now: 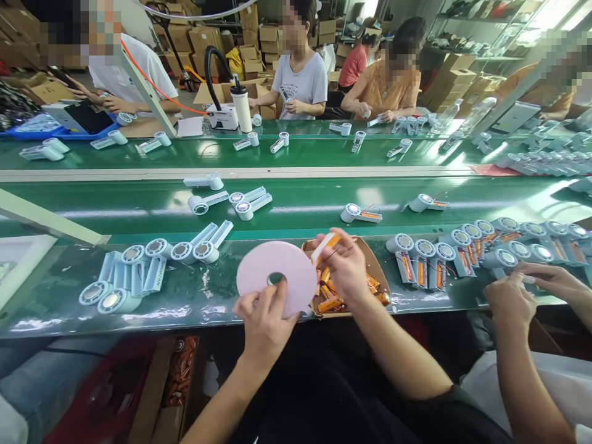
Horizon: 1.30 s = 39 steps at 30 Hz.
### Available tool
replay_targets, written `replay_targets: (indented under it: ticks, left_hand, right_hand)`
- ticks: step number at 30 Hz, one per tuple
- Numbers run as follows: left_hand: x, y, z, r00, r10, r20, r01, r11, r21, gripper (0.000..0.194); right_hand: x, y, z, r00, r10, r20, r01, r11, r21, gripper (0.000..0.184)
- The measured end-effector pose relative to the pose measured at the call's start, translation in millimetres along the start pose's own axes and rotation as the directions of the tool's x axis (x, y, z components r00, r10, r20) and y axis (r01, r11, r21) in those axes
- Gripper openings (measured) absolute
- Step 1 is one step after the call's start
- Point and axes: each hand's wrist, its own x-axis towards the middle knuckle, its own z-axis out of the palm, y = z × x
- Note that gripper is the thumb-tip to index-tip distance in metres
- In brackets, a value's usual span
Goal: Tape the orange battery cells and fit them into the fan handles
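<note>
A flat, pale pink roll of tape (259, 262) stands tilted over the bench edge. My left hand (268, 320) grips its lower part, the fingers near the centre hole. My right hand (346, 271) pinches an orange battery (332, 242) beside the roll's right edge. A whitish strip (319, 250) lies against that battery; whether it is still joined to the roll I cannot tell. Below my right hand is a cardboard tray (374, 251) of loose orange batteries (330, 304), partly hidden by the hand and forearm.
Pale blue handheld fan bodies (134, 254) lie in a group at left. More fan bodies (424, 248), with orange batteries in their handles, line the right. A co-worker's hands (513, 296) work there. Beyond runs a green conveyor belt (296, 200), with other people across it.
</note>
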Motion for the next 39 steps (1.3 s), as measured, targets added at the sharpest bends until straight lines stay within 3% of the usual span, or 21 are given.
replay_targets:
  ticks: [2, 4, 6, 8, 11, 14, 17, 19, 21, 23, 27, 31, 34, 39]
  left_hand:
    - [-3, -18, 1.3, 0.982, -0.04, 0.183, 0.043, 0.999, -0.012, 0.062]
    - [7, -50, 2.7, 0.935, -0.053, 0.352, 0.07, 0.997, -0.035, 0.073]
    - [36, -83, 7.2, 0.895, -0.023, 0.446, 0.079, 0.991, -0.108, 0.078]
    - [84, -104, 17.8, 0.902, -0.008, 0.432, 0.094, 0.979, -0.179, 0.065]
    - [172, -106, 44.3, 0.949, -0.122, 0.289, 0.145, 0.988, -0.059, 0.051]
    - [239, -96, 72.5, 0.929, -0.228, 0.29, 0.19, 0.97, 0.152, 0.044]
    - [261, -95, 91.1, 0.91, -0.172, 0.377, 0.119, 0.98, 0.158, 0.033]
    - [258, -96, 97.8, 0.893, -0.066, 0.445, 0.019, 0.994, 0.11, 0.027]
    - [255, -96, 101.8, 0.861, 0.042, 0.506, -0.075, 0.996, 0.046, 0.022]
    - [258, -95, 103.9, 0.824, 0.113, 0.555, -0.129, 0.992, -0.01, 0.019]
    - [276, -96, 103.1, 0.764, 0.168, 0.623, -0.134, 0.986, -0.101, 0.018]
    - [282, -99, 99.5, 0.771, 0.134, 0.622, -0.067, 0.989, -0.129, 0.022]
    - [280, -96, 100.5, 0.793, 0.056, 0.607, 0.009, 0.995, -0.103, 0.028]
    - [280, -86, 110.6, 0.807, -0.022, 0.59, 0.092, 0.992, -0.089, 0.028]
  right_hand:
    - [32, -26, -28, 0.982, -0.163, -0.099, 0.167, 0.985, 0.035, 0.045]
    - [58, -50, -57, 0.922, -0.343, -0.18, 0.352, 0.936, 0.021, 0.042]
    - [65, -61, -77, 0.923, -0.355, -0.148, 0.357, 0.934, -0.013, 0.045]
    - [56, -58, -81, 0.967, -0.246, -0.061, 0.242, 0.968, -0.061, 0.052]
    - [32, -39, -67, 0.997, -0.043, 0.063, 0.05, 0.992, -0.113, 0.06]
    - [15, -28, -64, 0.99, 0.039, 0.134, -0.022, 0.992, -0.126, 0.062]
    - [12, -34, -89, 0.991, 0.026, 0.132, -0.004, 0.987, -0.163, 0.058]
    - [18, -42, -108, 0.991, 0.0, 0.131, 0.026, 0.98, -0.199, 0.051]
    - [33, -47, -112, 0.986, -0.015, 0.167, 0.057, 0.967, -0.249, 0.045]
    - [56, -46, -97, 0.97, -0.011, 0.244, 0.086, 0.951, -0.298, 0.044]
    - [119, -19, -31, 0.899, 0.051, 0.434, 0.179, 0.863, -0.472, 0.047]
    - [165, 21, 27, 0.815, 0.17, 0.554, 0.414, 0.498, -0.762, 0.04]
    - [181, 45, 45, 0.769, 0.241, 0.592, 0.502, 0.347, -0.792, 0.038]
    - [188, 63, 42, 0.688, 0.383, 0.617, 0.629, 0.108, -0.77, 0.037]
